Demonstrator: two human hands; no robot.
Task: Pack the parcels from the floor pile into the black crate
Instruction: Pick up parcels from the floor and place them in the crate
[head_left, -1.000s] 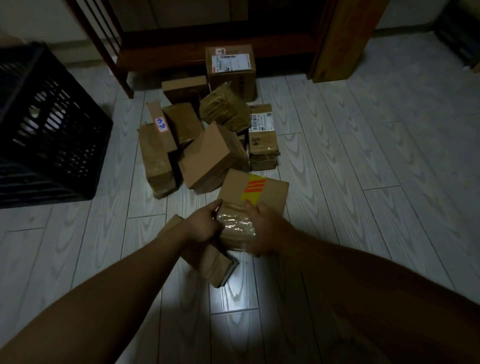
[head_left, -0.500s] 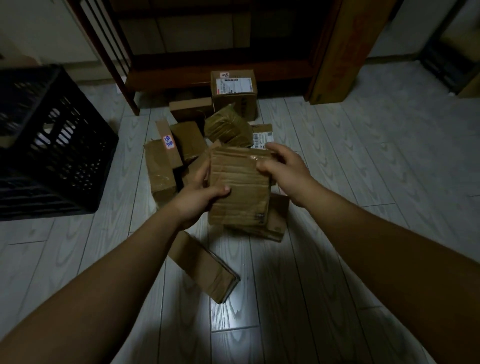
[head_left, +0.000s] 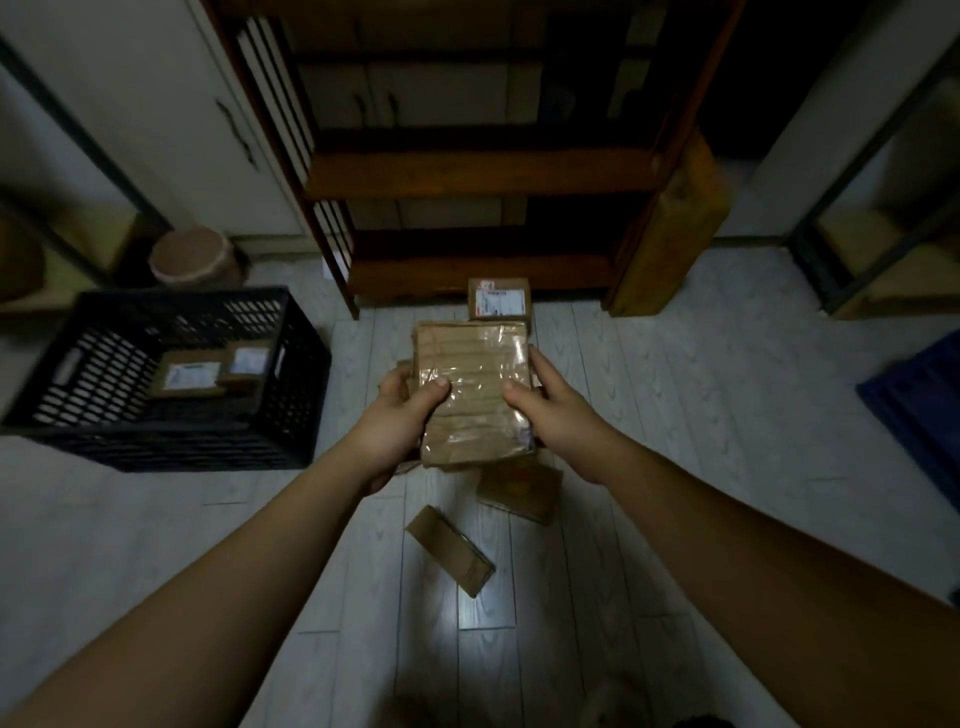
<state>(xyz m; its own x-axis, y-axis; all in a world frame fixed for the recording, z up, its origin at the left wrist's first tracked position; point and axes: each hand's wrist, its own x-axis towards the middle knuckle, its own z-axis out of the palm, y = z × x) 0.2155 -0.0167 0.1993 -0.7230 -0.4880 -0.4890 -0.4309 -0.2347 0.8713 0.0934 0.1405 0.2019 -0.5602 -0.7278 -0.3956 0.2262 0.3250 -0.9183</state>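
Now we hold a flat brown parcel (head_left: 470, 387) wrapped in shiny clear tape, lifted well clear of the floor. Half a second ago it was lower, just over the heap; a second ago our hands were still down among the boxes closing on it. It has since come up to chest height, and its broad taped face is turned toward us.

Our left hand (head_left: 402, 410) takes its left edge, thumb pressed on the front. Our right hand (head_left: 553, 410) takes the right edge the same way. Each grip is clenched on the parcel, which tilts slightly with its far end higher.

The view has lifted too, so most of the floor pile is now hidden behind the parcel. We can make out a labelled box (head_left: 500, 303) just beyond it by the wooden shelf (head_left: 467, 176), a long narrow box (head_left: 451, 550) lying near us, and another box (head_left: 519, 491) partly under the parcel's near edge.

The black crate (head_left: 171, 382) sits on the floor to our left, well apart from the parcel. Inside it lie at least two parcels with white labels (head_left: 195, 374).

We judge the pickup done. What remains for this parcel is carrying it left and lowering it into the crate, where free room shows beside the parcels already in it. Several boxes still wait on the floor.
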